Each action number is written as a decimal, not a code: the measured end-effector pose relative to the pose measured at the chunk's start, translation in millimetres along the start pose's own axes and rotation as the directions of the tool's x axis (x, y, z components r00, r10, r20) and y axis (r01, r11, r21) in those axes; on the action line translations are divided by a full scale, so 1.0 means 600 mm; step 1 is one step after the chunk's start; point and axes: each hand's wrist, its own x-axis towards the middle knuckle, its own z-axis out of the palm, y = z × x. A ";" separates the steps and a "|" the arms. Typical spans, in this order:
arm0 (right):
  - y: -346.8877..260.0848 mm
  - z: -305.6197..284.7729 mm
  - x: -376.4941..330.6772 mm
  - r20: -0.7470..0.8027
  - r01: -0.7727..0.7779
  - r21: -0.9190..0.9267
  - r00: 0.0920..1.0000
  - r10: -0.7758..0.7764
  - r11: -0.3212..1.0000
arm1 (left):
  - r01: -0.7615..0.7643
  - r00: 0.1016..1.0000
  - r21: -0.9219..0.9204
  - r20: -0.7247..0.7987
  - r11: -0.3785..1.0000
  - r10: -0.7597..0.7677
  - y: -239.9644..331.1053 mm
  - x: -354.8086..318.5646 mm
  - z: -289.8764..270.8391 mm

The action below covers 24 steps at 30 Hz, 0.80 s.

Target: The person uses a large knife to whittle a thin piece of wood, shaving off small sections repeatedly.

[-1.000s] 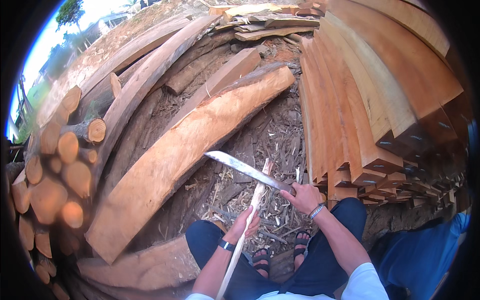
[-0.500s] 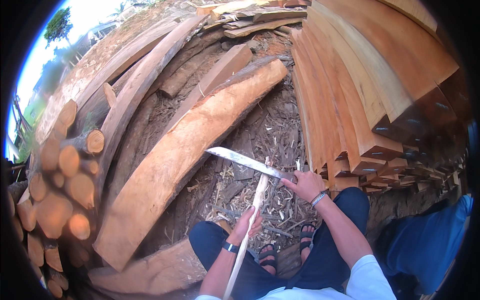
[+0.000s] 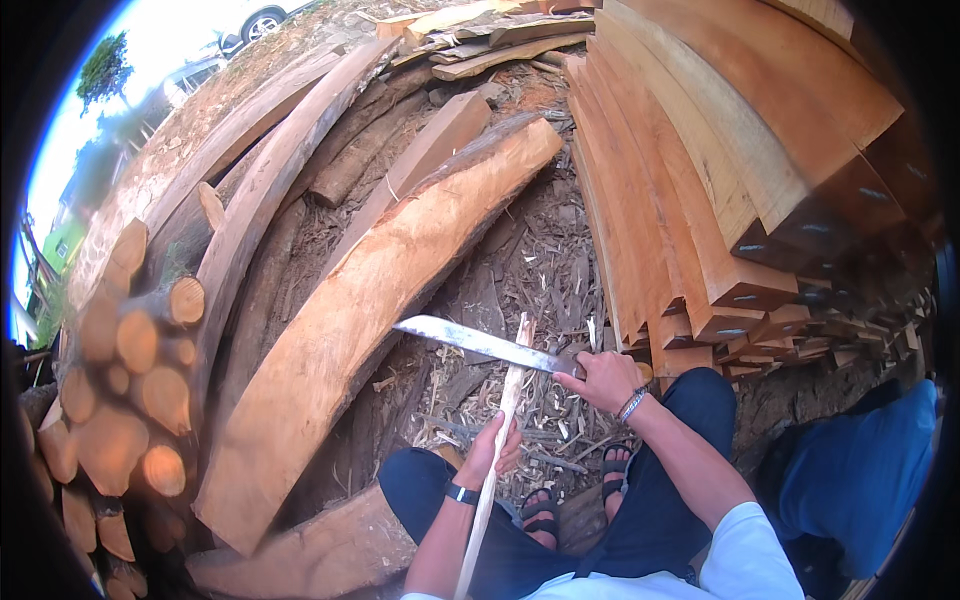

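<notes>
My left hand [image 3: 490, 447] is closed round a pale, peeled wooden stick [image 3: 508, 392], which slants up from my lap and ends in a rough, whittled tip. In my right hand [image 3: 603, 382] is the handle of a machete [image 3: 480, 340], fingers wrapped round it. The long, whitish, stained blade points left and crosses the stick a little below its tip. Whether the edge touches the wood I cannot tell. The blade's far end overlaps the edge of a big sawn slab [image 3: 370, 290] in the picture.
Wood shavings [image 3: 540, 260] litter the ground before my sandalled feet [image 3: 540, 515]. Stacked sawn beams [image 3: 690, 200] rise on the right, cut round logs [image 3: 115, 450] on the left. Another slab [image 3: 310, 555] lies by my left knee. Blue cloth [image 3: 855, 480] shows at the lower right.
The view has shifted slightly, and a car's wheel now shows at the top left. The blade sits a little lower along the stick, further from its tip. Both grips are unchanged.
</notes>
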 end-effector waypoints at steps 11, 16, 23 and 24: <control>0.005 0.005 0.006 0.008 0.015 -0.015 1.000 -0.015 1.000 | 0.007 1.000 0.018 -0.019 1.000 -0.007 -0.003 0.001 -0.002; 0.020 0.014 0.027 -0.145 -0.091 0.042 0.985 0.096 0.995 | 0.011 0.999 0.105 -0.034 0.994 -0.007 -0.012 0.005 0.007; 0.017 0.014 0.002 -0.019 0.090 -0.049 0.996 -0.091 0.995 | 0.002 0.998 0.154 -0.070 0.988 0.008 -0.011 0.005 0.002; 0.015 0.003 0.010 -0.018 0.029 -0.014 0.999 -0.030 0.999 | 0.000 0.998 0.185 -0.063 0.983 0.012 -0.014 0.000 0.004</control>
